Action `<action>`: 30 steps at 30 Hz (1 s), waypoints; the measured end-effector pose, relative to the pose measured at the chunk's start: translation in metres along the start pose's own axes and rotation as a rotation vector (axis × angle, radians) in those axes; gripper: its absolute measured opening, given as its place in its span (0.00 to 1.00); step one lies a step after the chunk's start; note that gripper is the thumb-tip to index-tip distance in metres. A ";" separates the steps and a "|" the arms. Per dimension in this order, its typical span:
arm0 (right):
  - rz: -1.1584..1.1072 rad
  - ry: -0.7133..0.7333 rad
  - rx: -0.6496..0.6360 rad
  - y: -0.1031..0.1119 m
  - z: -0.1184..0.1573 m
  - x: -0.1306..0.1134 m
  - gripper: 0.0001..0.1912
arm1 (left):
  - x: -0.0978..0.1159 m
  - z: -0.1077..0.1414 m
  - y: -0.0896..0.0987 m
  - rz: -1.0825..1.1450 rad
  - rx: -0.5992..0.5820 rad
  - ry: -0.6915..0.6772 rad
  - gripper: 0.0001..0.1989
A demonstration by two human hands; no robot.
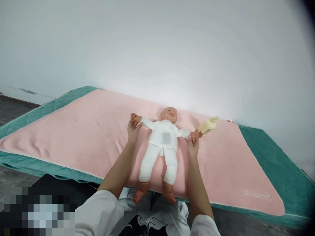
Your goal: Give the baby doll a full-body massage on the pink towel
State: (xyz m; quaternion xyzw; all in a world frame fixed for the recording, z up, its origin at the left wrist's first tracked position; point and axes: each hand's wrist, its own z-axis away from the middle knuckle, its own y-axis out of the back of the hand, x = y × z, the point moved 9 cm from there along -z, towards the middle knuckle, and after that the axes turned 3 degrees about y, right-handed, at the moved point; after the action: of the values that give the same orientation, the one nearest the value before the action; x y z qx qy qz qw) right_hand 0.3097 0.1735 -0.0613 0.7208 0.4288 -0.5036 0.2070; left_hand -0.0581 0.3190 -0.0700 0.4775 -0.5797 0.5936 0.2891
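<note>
A baby doll [163,134] in a white top and white trousers lies on its back on a pink mat [81,131]. Its head points to the wall and its bare feet hang over the near edge. My left hand [134,128] is closed around the doll's hand on the left side. On the other side, my right hand [193,145] grips the doll's other hand. Both doll arms are stretched out sideways. Just beyond my right hand lies a pale yellow bottle [208,125] with a pump-like top, partly behind the doll's hand.
Under the mat is a green quilted cover [264,150], showing at both ends and along the front edge. A white wall [157,49] rises directly behind. At the lower left stands a dark object [56,183], partly blurred out by pixelation.
</note>
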 end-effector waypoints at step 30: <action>0.589 0.698 -0.625 -0.076 0.043 -0.057 0.15 | 0.036 0.092 -0.102 -0.861 -0.747 -0.936 0.12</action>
State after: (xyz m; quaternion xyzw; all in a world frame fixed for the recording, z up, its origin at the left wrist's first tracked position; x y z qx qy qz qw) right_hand 0.2161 0.1602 -0.0167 0.8386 0.3814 -0.0042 0.3889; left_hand 0.0412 0.2395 -0.0069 0.7357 -0.5674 -0.0752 0.3623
